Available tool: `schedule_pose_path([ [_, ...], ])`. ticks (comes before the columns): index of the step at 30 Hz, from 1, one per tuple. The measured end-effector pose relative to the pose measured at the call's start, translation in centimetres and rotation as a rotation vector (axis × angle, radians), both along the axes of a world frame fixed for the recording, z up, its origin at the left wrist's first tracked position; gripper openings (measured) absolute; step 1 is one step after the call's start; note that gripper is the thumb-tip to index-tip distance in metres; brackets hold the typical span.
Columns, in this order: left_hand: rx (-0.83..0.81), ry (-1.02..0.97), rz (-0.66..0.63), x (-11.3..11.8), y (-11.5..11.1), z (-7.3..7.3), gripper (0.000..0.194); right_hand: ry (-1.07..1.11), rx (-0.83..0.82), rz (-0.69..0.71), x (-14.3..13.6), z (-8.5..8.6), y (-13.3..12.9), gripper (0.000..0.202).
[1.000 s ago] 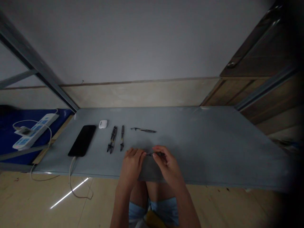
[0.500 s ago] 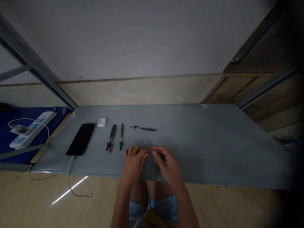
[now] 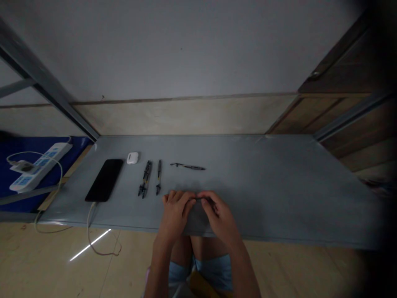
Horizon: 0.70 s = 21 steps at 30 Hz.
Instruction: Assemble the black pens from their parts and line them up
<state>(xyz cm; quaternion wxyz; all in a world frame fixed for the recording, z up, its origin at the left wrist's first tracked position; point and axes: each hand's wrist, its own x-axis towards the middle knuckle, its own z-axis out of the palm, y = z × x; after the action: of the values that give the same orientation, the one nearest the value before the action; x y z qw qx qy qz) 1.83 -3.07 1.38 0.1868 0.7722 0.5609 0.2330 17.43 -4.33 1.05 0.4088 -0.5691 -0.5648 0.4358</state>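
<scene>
Near the front edge of the grey table [image 3: 294, 198], my left hand [image 3: 176, 209] and my right hand [image 3: 217, 213] meet, fingertips almost touching. Between them they pinch a thin dark object [image 3: 198, 198], mostly hidden by the fingers; it looks like part of a pen. Beyond my hands a pen [image 3: 187, 167] lies crosswise. Left of it a single pen [image 3: 159, 177] points away from me, and beside that lies a small bundle of pens [image 3: 145, 179] close together.
A black phone [image 3: 104, 180] with a white cable lies at the left, near a white earphone case [image 3: 132, 158]. A power strip [image 3: 40, 167] rests on a blue surface further left. Metal posts rise at both table ends, before a wall.
My right fingertips have come closer to my left ones, narrowing the gap around the dark object. The view has shifted slightly.
</scene>
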Motion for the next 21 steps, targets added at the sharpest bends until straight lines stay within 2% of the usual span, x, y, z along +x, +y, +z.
schedule_pose_path([
  [7, 0.052, 0.058, 0.044, 0.2, 0.0, -0.1, 0.020, -0.027, 0.013, -0.027, -0.4, 0.4, 0.3, 0.027],
  [12, 0.045, 0.064, 0.072, 0.2, 0.1, -0.1, 0.023, 0.008, 0.066, 0.007, -0.6, 0.5, 0.4, 0.022],
  [17, 0.038, 0.030, 0.075, 0.0, 0.4, -0.4, 0.019, -0.001, 0.124, 0.047, 0.4, 0.4, 0.7, 0.020],
  [21, 0.031, 0.007, 0.091, 0.1, 0.5, -0.3, 0.015, -0.005, 0.165, 0.027, 1.5, 0.2, 0.8, 0.018],
])
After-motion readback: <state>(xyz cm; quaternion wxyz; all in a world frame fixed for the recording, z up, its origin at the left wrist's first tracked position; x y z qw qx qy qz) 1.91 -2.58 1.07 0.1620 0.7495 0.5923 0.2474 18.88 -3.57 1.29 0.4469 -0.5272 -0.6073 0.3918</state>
